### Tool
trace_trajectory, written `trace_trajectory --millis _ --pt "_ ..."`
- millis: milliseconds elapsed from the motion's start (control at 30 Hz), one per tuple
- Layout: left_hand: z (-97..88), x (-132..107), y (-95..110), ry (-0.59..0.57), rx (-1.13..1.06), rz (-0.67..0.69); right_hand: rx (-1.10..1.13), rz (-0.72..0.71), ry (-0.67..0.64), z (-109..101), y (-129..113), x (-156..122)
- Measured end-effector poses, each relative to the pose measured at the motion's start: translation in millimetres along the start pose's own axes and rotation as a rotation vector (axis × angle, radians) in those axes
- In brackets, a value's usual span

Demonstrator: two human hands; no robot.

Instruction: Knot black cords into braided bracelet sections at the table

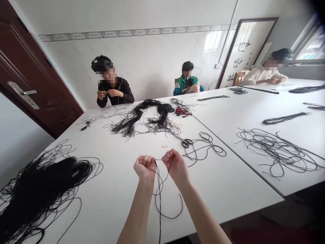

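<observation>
My left hand [145, 166] and my right hand [175, 164] are held close together above the white table [114, 189], both closed in a pinch on a thin black cord [159, 189]. A short stretch of the cord runs taut between the two hands. Its loose ends hang down between my forearms and loop on the table. Black-handled scissors [187, 142] lie just beyond my right hand, next to a looped black cord [207, 147].
A big heap of black cords [38, 189] covers the near left. Another tangle [147, 118] lies mid-table with red scissors [181, 111] and small scissors [85, 126]. More cords [276, 152] lie on the right table. Three people sit at the far side. A brown door [30, 78] stands left.
</observation>
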State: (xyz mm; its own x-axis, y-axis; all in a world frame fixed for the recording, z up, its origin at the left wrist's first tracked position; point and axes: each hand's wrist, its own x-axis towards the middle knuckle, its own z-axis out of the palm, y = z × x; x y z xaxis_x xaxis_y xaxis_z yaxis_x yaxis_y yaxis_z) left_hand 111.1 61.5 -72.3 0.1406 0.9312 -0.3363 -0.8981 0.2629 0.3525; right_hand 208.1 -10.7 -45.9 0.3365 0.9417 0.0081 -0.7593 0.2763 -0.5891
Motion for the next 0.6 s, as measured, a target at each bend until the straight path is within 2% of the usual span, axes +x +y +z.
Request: trace_trajectory --millis 100,133,167,200,233,267,333,400,433,500,600 --pt "3.6 7 22 -0.066 -0.068 0.111 -0.183 0.117 -0.341 29 -8 -51" --pt "4.5 8 32 -0.097 -0.087 0.145 -0.266 0.222 -0.509 32 -13 -65" --pt "5.0 9 42 -0.132 -0.102 0.177 -0.464 0.432 -0.807 32 -19 -76" --pt "5.2 8 53 -0.172 -0.114 0.206 -0.614 0.55 -1.032 29 -25 -81" --pt "5.0 7 64 -0.213 -0.121 0.235 -0.749 0.523 -1.144 25 -29 -81" --pt "4.7 3 73 -0.256 -0.124 0.261 -0.919 0.374 -1.101 20 -32 -77" --pt "4.6 -6 89 -0.348 -0.117 0.304 -1.051 0.169 -0.837 17 -28 -61" --pt "6.5 -18 101 -0.446 -0.094 0.334 -1.114 -0.051 -0.543 25 -11 -46" --pt "8.5 -25 104 -0.495 -0.076 0.344 -1.131 -0.143 -0.438 34 0 -41" --pt "14.1 -39 110 -0.589 -0.029 0.357 -1.145 -0.286 -0.33 56 26 -38" --pt "22.3 -57 117 -0.711 0.07 0.364 -1.142 -0.418 -0.284 85 55 -44"
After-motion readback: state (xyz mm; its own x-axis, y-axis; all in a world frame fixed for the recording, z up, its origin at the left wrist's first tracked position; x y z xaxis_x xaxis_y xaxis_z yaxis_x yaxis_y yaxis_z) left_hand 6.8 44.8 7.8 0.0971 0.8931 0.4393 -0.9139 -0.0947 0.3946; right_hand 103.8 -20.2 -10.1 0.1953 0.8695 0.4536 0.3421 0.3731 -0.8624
